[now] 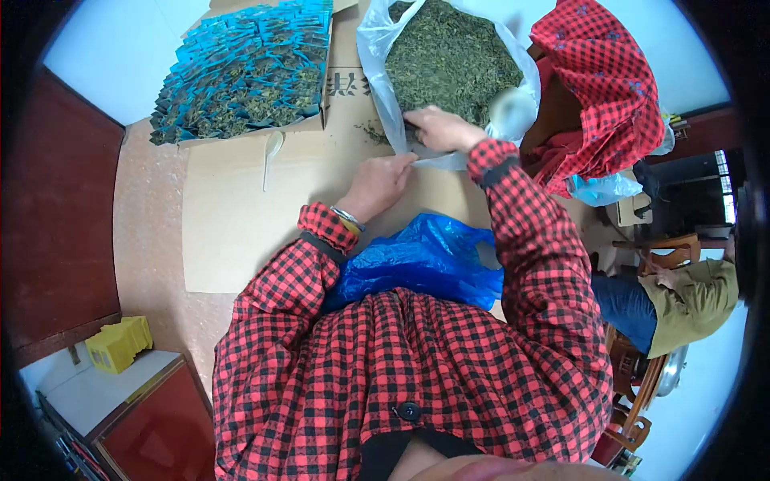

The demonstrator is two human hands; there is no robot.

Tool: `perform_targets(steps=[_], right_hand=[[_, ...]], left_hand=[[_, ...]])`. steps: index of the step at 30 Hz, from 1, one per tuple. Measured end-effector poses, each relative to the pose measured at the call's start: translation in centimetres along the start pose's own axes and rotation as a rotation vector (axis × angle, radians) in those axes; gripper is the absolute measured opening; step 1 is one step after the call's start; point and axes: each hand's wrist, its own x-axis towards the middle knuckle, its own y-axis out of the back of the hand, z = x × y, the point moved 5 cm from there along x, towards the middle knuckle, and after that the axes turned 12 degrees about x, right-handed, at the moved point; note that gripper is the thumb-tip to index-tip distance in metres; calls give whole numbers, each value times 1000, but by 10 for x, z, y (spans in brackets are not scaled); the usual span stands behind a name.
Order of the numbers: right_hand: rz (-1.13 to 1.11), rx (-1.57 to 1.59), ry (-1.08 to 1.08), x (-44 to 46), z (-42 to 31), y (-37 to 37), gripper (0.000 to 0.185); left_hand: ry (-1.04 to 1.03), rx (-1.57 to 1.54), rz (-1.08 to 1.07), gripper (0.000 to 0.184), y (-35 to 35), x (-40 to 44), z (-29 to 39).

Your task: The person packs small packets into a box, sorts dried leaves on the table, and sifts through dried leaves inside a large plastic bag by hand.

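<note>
A clear plastic bag (373,60) full of dried, dark green leaves (453,64) lies open at the top middle. My left hand (378,186) is closed, its fingers pinching the bag's near rim. Just beyond it, my right hand (445,130) reaches over the rim, fingers curled down at the left edge of the leaves. What those fingers hold, if anything, is hidden. A few leaves (370,132) are scattered on the cardboard (233,232) beside the bag. Left of my hands lies a white spoon (271,159).
Many upright blue packets (249,64) with leaves at their tops fill a cardboard box at the upper left. A blue plastic bag (417,260) lies against my body. Red checked cloth (601,88) is at the right. Another person (682,309) sits beyond, near wooden furniture.
</note>
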Motion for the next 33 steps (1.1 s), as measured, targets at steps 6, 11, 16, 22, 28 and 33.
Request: perform_targets(steps=[6, 11, 16, 22, 28, 33], right_hand=[[246, 116, -271, 57, 67, 73, 46], [5, 227, -193, 5, 52, 90, 34], [-520, 11, -331, -64, -10, 50, 30], [-397, -69, -118, -40, -1, 7, 40], [-68, 89, -203, 60, 65, 44, 51], [285, 241, -271, 50, 87, 106, 47]], left_hand=[[44, -6, 6, 20, -6, -6, -12], [56, -12, -21, 20, -5, -1, -6], [55, -33, -26, 21, -8, 4, -2], [66, 19, -46, 20, -1, 6, 2], [68, -71, -18, 20, 1, -2, -9], [53, -64, 1, 19, 6, -3, -4]])
